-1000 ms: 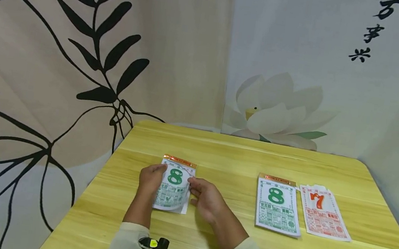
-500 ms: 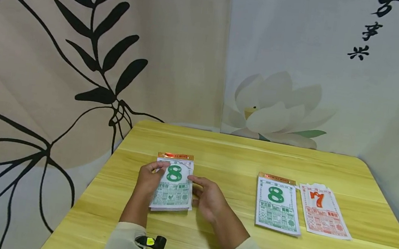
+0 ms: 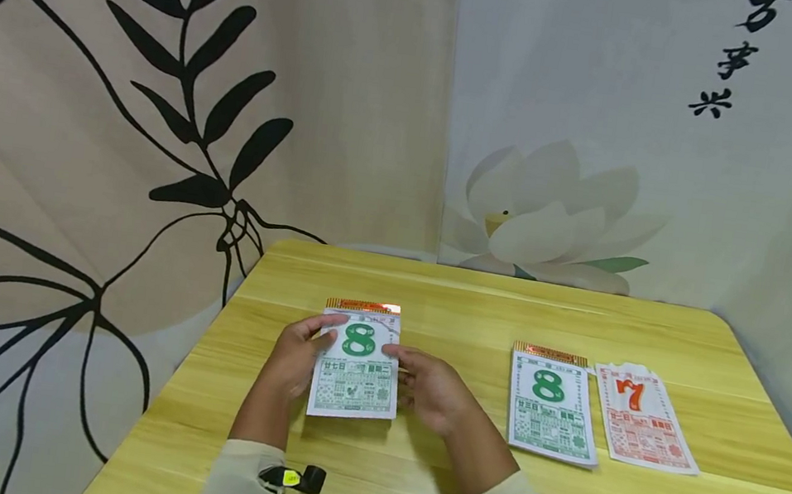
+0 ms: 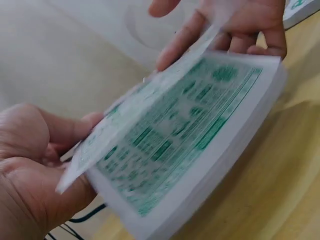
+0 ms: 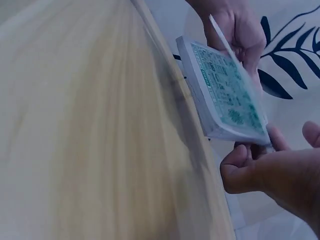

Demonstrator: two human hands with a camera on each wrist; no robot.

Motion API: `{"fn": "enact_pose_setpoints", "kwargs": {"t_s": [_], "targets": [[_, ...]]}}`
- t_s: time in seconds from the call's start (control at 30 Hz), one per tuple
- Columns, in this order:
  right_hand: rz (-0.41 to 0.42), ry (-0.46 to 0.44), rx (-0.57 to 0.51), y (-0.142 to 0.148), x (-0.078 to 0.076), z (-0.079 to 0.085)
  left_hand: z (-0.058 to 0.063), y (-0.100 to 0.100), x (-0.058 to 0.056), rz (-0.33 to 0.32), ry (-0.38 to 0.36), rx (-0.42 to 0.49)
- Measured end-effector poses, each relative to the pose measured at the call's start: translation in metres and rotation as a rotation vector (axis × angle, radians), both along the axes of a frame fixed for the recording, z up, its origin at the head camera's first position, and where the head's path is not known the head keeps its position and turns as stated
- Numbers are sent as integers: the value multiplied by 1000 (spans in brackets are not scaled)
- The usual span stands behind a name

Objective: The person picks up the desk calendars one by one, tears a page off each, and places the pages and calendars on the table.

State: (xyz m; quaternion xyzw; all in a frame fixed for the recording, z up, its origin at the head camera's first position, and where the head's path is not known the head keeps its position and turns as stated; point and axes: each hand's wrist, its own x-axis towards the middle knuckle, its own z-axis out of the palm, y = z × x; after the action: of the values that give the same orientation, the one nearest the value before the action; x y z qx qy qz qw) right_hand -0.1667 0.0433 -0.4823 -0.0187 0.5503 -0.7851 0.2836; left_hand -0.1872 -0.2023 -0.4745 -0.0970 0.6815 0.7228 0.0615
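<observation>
A tear-off calendar pad (image 3: 353,387) with a red-and-gold top strip and a big green 8 is held up between both hands. My left hand (image 3: 293,354) grips its left side, thumb and index finger over the front. At the right edge, my right hand (image 3: 438,393) holds the pad with a finger on the front and the others behind, partly hidden. In the left wrist view the front sheet (image 4: 150,102) stands away from the thick block of pages (image 4: 200,150). That same gap shows in the right wrist view, with the right hand (image 5: 280,172) at the pad's near end.
To the right on the wooden table (image 3: 448,304) lie a second calendar pad (image 3: 552,430) with a green 8 and a torn-off sheet (image 3: 646,426) with a red 7. Printed cloth hangs (image 3: 376,111) behind the table.
The calendar pad first shifted left, then came back right and a little upward with both hands. Its front sheet, askew earlier, now lines up with the pad in the head view.
</observation>
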Motion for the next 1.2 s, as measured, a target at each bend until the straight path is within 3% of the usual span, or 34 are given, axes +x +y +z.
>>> {"fn": "enact_pose_setpoints", "kwargs": {"t_s": [0.13,0.23,0.6,0.83,1.07,1.2], "targets": [[12,9,3,8,-1,2,7,-2,2,-93,59,42],[8,13,-2,13,-2,3,11,-1,2,-123,84,66],[-141,23,-23,24,-2,6,16,18,-4,-226,123,227],[-232,32,-37,32,-2,1,18,33,-6,-194,68,282],[-238,65,-39,42,1,7,17,52,-15,-179,52,366],[-258,88,3,49,2,10,17,64,-19,-144,2,410]]}}
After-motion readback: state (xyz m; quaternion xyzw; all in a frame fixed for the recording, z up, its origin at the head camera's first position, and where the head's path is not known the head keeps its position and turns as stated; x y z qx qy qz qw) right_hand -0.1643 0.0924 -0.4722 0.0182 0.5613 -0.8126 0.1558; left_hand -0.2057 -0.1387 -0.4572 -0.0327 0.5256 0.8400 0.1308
